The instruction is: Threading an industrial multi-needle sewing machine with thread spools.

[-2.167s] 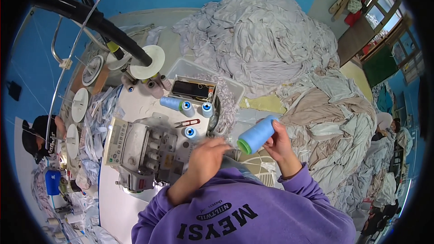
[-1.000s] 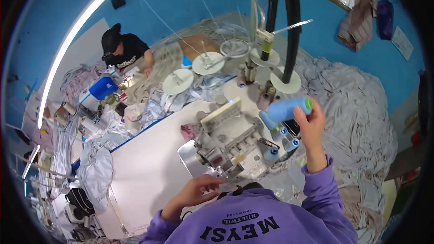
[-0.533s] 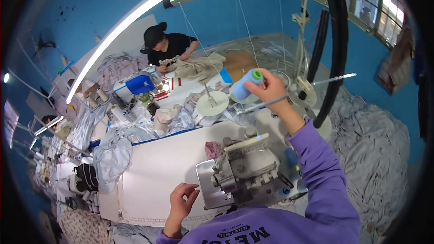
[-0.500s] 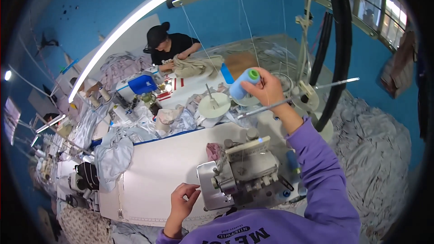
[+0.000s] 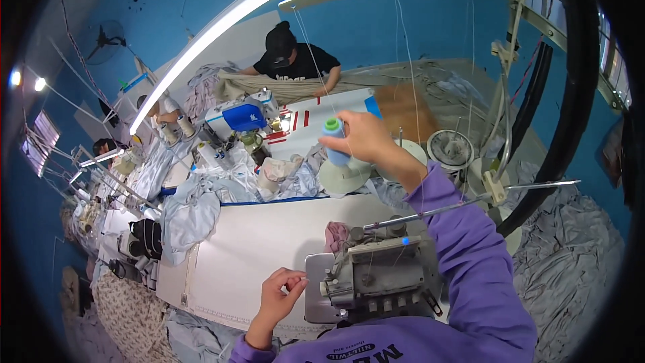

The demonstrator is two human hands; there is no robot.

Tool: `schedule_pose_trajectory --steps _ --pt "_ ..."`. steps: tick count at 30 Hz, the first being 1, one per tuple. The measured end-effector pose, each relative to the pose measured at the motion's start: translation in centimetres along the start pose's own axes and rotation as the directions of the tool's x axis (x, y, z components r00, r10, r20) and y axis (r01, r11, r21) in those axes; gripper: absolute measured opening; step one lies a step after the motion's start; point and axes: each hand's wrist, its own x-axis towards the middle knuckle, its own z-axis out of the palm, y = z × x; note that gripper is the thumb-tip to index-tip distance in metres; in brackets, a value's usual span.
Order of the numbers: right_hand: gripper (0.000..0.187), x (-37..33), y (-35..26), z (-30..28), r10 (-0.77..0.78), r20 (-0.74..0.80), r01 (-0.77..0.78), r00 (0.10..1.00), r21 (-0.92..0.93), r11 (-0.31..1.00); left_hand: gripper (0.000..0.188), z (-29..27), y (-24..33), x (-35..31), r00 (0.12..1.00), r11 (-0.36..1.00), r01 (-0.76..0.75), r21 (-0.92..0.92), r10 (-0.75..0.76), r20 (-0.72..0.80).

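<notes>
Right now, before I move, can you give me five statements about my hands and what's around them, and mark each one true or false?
1. The right hand holds a light-blue thread cone. True.
2. The cone's green end points down. False: the green end faces up.
3. The left hand is to the left of the overlock sewing machine. True.
4. The co-worker across the way wears a white cap. False: the co-worker's cap is black.
5. The right sleeve is green. False: the right sleeve is purple.
</notes>
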Motion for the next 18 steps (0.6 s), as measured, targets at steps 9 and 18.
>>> schedule_pose_trajectory --steps 9,18 --pt "0.065 -2.2 2.2 0.6 -0.004 0.189 0.010 0.982 -0.029 1.000 0.017 -0.6 3.1 7.6 0.990 0.989 -0.139 0.048 0.138 0.031" --pt "0.046 -3.5 3.1 -0.3 0.167 0.269 -0.313 0.949 0.726 0.612 0.018 1.0 6.3 16.6 0.922 0.932 -0.350 0.098 0.361 -0.139"
